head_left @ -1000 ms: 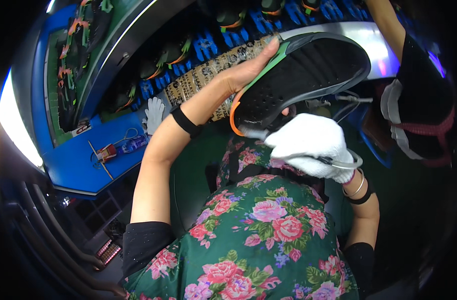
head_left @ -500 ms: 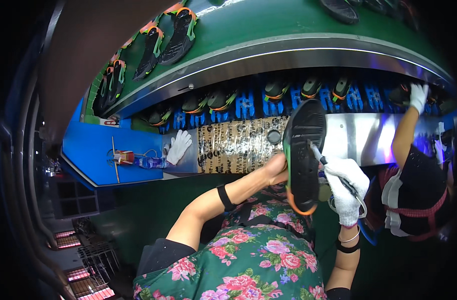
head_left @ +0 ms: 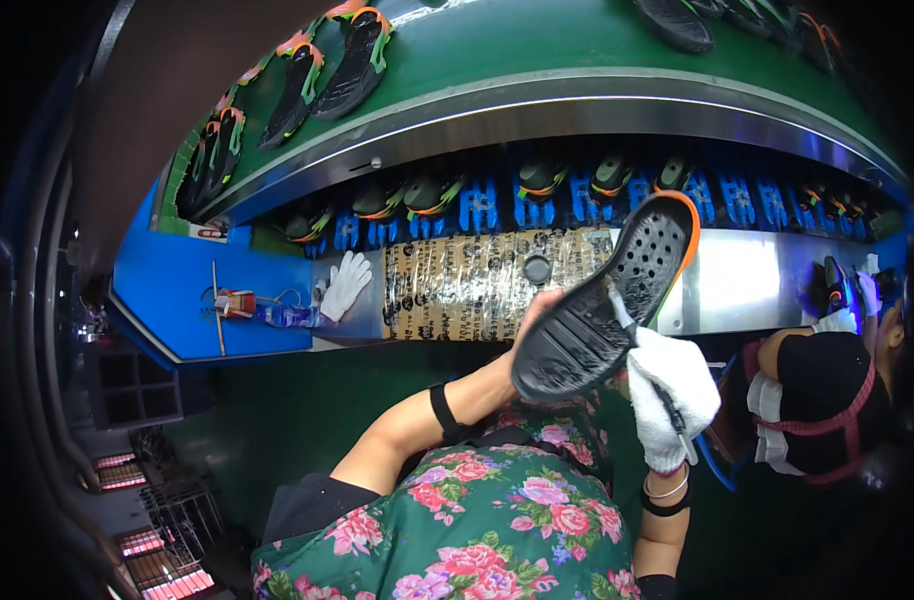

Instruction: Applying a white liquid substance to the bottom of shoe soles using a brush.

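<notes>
A black shoe sole (head_left: 577,345) with an orange and green rim is tilted in front of me, its ridged, holed inner face turned up. My bare left hand (head_left: 537,308) is closed on its left edge; the sole hides most of the fingers. In my white-gloved right hand (head_left: 675,393) is a slim brush (head_left: 620,311) with a dark handle. Its tip is against the middle of the sole, or just above it; I cannot tell which.
Ahead runs a metal-edged bench with a taped brown covering (head_left: 457,285), a round dark knob (head_left: 537,269) and a white glove (head_left: 347,287). Shoes sit on blue holders (head_left: 478,206) beneath a green belt (head_left: 537,50) carrying soles. A co-worker (head_left: 822,400) sits at right.
The sole has turned clockwise, its orange end now at upper right and its dark end at lower left. The brush stays near its middle. The co-worker's raised arm has come down.
</notes>
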`<action>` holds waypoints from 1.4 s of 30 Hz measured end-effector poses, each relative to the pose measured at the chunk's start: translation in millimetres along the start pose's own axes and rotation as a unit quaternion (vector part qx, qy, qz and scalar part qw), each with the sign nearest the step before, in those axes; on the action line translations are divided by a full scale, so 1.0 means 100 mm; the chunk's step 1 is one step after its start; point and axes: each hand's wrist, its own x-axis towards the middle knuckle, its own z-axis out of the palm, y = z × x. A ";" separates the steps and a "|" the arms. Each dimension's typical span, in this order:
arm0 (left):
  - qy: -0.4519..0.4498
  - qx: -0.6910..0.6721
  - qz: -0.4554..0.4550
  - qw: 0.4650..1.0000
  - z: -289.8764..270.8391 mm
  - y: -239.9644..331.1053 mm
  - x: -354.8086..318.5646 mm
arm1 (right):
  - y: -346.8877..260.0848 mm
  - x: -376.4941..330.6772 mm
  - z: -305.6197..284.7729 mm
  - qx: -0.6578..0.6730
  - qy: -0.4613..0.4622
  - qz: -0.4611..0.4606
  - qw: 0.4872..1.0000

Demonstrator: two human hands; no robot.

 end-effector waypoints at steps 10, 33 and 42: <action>0.111 0.181 0.025 0.977 0.43 -0.35 0.02 | -0.16 0.30 -0.06 -0.035 0.033 -0.053 0.997; 0.099 0.134 0.005 0.986 0.20 -0.28 0.08 | -0.26 0.37 0.03 0.036 -0.013 -0.043 0.998; 0.027 0.200 0.079 0.976 0.13 -0.20 0.21 | -0.26 0.31 0.18 -0.013 -0.007 -0.089 0.996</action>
